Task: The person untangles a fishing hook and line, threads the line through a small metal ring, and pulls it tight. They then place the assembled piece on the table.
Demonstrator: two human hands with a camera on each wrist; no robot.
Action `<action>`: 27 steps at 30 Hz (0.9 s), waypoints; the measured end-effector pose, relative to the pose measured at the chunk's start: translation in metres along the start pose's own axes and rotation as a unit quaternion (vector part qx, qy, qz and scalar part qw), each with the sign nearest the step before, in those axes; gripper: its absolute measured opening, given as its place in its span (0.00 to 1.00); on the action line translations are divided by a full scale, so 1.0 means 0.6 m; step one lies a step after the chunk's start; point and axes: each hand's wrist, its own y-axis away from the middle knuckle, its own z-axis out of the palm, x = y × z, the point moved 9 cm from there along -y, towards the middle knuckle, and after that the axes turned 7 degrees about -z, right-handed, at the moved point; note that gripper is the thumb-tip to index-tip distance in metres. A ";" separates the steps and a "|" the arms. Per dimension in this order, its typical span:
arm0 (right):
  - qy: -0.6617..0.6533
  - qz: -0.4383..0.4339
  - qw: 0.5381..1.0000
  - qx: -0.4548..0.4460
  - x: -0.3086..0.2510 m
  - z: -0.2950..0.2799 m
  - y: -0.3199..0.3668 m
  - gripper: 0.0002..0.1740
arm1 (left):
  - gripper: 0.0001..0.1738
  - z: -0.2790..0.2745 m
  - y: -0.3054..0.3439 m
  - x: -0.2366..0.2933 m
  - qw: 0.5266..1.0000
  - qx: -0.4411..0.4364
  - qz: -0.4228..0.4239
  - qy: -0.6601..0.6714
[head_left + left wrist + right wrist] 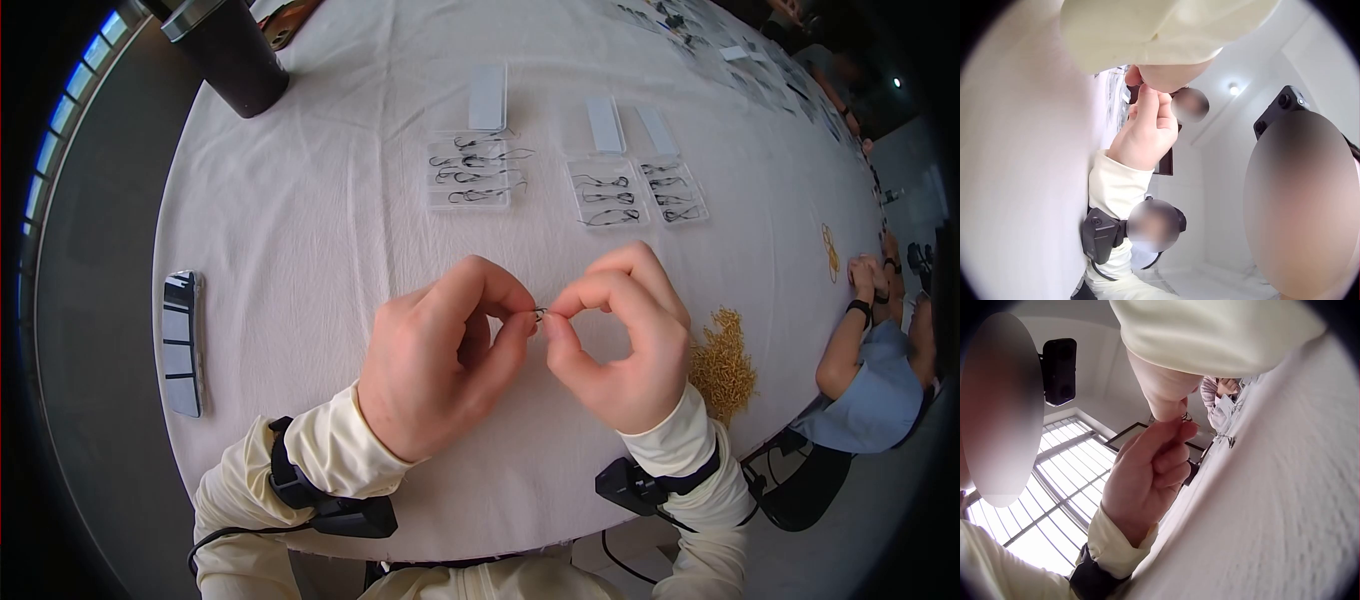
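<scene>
Both my hands are raised over a round table covered with a pale, creased cloth (300, 190), their fingertips nearly meeting in front of me. My left hand (430, 355) pinches a small dark piece (541, 311) between thumb and index finger. My right hand (640, 350) comes to it from the other side, thumb and index fingertips together at its end, the two fingers rounded into a ring. The piece sits in the narrow gap between my hands, mostly hidden by my fingertips, too small for its full shape to be told.

Beyond my hands lie three clear plastic boxes with their lids open away from me: a left box (470, 202), a middle box (606, 216) and a right box (683, 203). Dark, curved hooks with thin strands lie in rows in each, some strands poking past the left box's edge.

Just beside my right hand is a loose heap of small gold-coloured pieces (724, 365). A phone (182, 345) lies near the table's left edge, and a dark tumbler (233, 58) stands at the far left. A yellow loop (830, 253) lies near the right edge, where other people sit. I wear cream sleeves (345, 445), with a black camera strapped at each wrist.
</scene>
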 end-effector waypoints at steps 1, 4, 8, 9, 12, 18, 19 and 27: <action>-0.033 0.034 0.999 -0.002 0.011 0.002 0.002 0.10 | 0.04 0.000 0.000 -0.001 1.000 0.000 0.000 0.000; -0.084 0.091 0.992 -0.028 0.031 0.008 0.007 0.06 | 0.04 -0.001 -0.001 0.000 1.000 0.001 0.009 0.009; -0.124 0.121 0.984 -0.047 0.047 0.019 0.014 0.04 | 0.05 0.006 -0.002 -0.013 0.997 -0.011 -0.005 0.076; -0.137 0.123 0.982 -0.052 0.048 0.021 0.015 0.04 | 0.06 0.006 -0.002 -0.019 0.992 -0.005 -0.016 0.125; -0.182 0.133 0.973 -0.053 0.056 0.026 0.018 0.04 | 0.04 0.017 -0.005 -0.038 0.962 -0.040 -0.090 0.256; -0.241 0.164 0.954 -0.072 0.058 0.037 0.012 0.07 | 0.06 0.032 -0.008 -0.051 0.892 -0.114 -0.177 0.400; -0.233 0.147 0.957 -0.085 0.054 0.042 0.012 0.07 | 0.06 0.033 -0.008 -0.053 0.892 -0.114 -0.176 0.400; -0.227 0.165 0.955 -0.100 0.063 0.046 0.022 0.03 | 0.06 0.038 -0.005 -0.057 0.878 -0.121 -0.187 0.424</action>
